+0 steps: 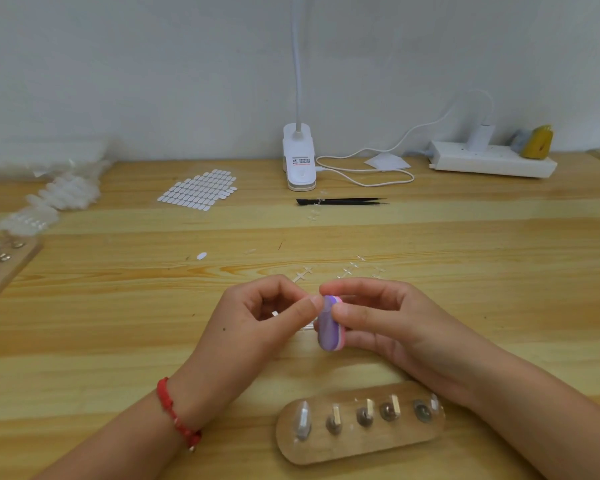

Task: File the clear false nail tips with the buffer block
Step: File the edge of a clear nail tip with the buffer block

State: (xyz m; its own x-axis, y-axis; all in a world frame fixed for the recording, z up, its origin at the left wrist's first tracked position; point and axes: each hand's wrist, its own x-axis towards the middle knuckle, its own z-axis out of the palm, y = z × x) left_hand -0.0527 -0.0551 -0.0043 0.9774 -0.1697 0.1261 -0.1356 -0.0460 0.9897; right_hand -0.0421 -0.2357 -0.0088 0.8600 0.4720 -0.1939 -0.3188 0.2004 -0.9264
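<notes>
Head view, right hand (378, 320) pinching purple-pink oval buffer block (329, 325)

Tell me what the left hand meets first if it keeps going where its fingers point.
The buffer block held by the right hand; the left hand's fingertips seem to touch it.

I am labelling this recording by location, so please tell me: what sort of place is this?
Probably a small nail-craft workbench, at home or in a workshop. The wooden table holds a sheet of adhesive nail tabs, a wooden stand with nail-tip holders and a clip-on lamp.
</notes>
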